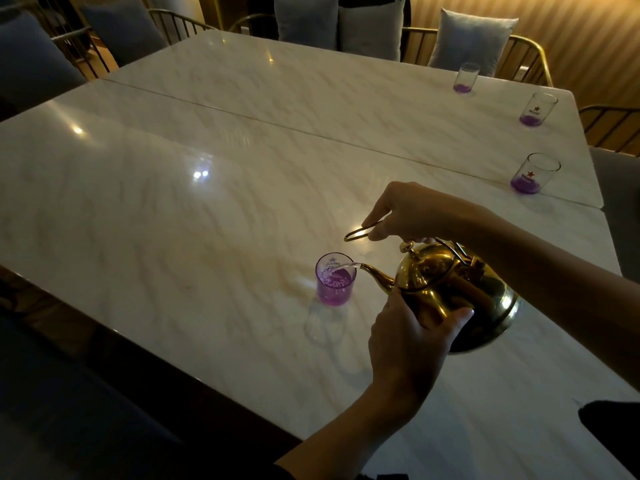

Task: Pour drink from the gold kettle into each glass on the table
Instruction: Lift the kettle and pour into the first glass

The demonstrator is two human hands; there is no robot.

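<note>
The gold kettle (446, 289) is tipped to the left over the marble table (173, 220). A clear stream runs from its spout into a glass (335, 280) that holds purple liquid. My right hand (412, 213) grips the kettle's wire handle from above. My left hand (412, 344) cups the kettle's body from below, by the base of the spout. Three more glasses stand along the right edge of the table: a near glass (533, 173), a middle glass (537, 109) and a far glass (465, 77), each with a little purple at the bottom.
Two marble tabletops meet at a seam (242, 116). Gold wire chairs with grey cushions (471, 39) line the far side and the right side. Dark seating (41, 393) lies by the near left edge.
</note>
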